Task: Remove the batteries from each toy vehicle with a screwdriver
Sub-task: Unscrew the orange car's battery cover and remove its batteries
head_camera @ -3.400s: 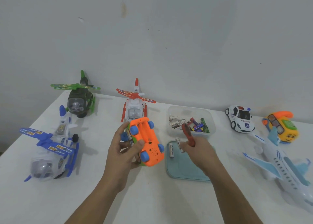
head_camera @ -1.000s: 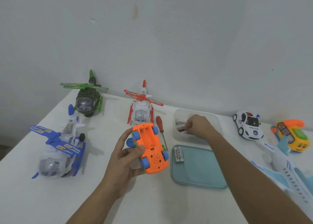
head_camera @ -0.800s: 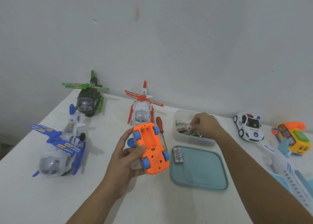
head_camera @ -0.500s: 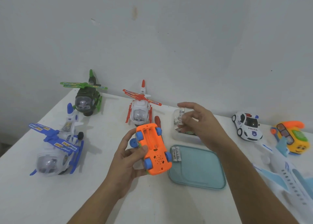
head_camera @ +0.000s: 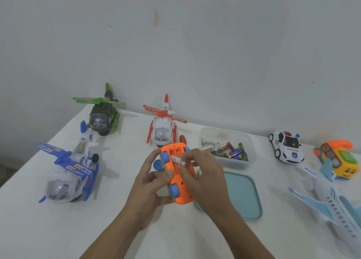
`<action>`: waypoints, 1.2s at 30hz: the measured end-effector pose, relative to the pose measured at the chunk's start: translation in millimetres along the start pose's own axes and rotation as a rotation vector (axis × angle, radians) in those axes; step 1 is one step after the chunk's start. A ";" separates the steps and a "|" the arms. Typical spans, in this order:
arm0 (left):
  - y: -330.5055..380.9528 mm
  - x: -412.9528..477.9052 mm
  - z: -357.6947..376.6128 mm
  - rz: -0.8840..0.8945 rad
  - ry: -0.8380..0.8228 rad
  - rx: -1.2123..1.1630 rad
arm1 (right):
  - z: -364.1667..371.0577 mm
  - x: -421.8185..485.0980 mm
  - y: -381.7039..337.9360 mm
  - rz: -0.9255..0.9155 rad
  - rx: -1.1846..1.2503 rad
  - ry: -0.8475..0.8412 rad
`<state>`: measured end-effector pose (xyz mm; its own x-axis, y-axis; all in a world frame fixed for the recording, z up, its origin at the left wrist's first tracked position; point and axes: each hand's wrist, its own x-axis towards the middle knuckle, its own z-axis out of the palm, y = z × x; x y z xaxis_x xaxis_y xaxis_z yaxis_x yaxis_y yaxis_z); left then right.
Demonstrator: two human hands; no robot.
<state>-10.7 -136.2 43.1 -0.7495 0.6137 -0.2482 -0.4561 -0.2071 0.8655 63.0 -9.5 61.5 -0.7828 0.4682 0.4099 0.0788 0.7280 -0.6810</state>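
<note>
My left hand point(head_camera: 150, 188) curls round the upturned orange toy car point(head_camera: 181, 193), thumb on its underside, holding it over the white table point(head_camera: 109, 215), while my right hand point(head_camera: 205, 177) pinches a white battery point(head_camera: 178, 160) at the car's open bay, near the clear tub point(head_camera: 252, 151) of loose batteries point(head_camera: 233, 153).

a white table point(head_camera: 58, 229) stands against a plain grey-white wall point(head_camera: 195, 43), dimly lit.

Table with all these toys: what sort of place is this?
Probably a simple indoor toy-servicing bench: white table against a bare wall, red toy helicopter and police car set out, clear tub of loose batteries.
</note>
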 end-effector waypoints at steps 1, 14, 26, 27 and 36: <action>0.3 -0.3 0.2 0.002 0.003 0.002 | 2.0 -2.1 2.9 -0.021 -0.021 0.021; 1.0 -0.5 1.3 0.002 -0.015 0.028 | -3.6 -10.1 10.3 -0.030 0.073 -0.005; 4.0 3.0 2.7 0.014 -0.013 0.044 | 2.2 -8.4 4.7 0.004 0.125 -0.029; 3.9 3.6 2.8 0.010 -0.012 0.043 | 2.6 -8.6 4.5 -0.055 0.106 -0.016; -2.8 11.5 4.0 -0.029 0.034 -0.060 | -9.9 14.0 3.2 0.068 0.213 -0.230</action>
<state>-16.1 -125.5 39.6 -0.7508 0.5941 -0.2887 -0.5055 -0.2353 0.8301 58.4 4.3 71.1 -0.9009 0.3691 0.2282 0.0233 0.5662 -0.8239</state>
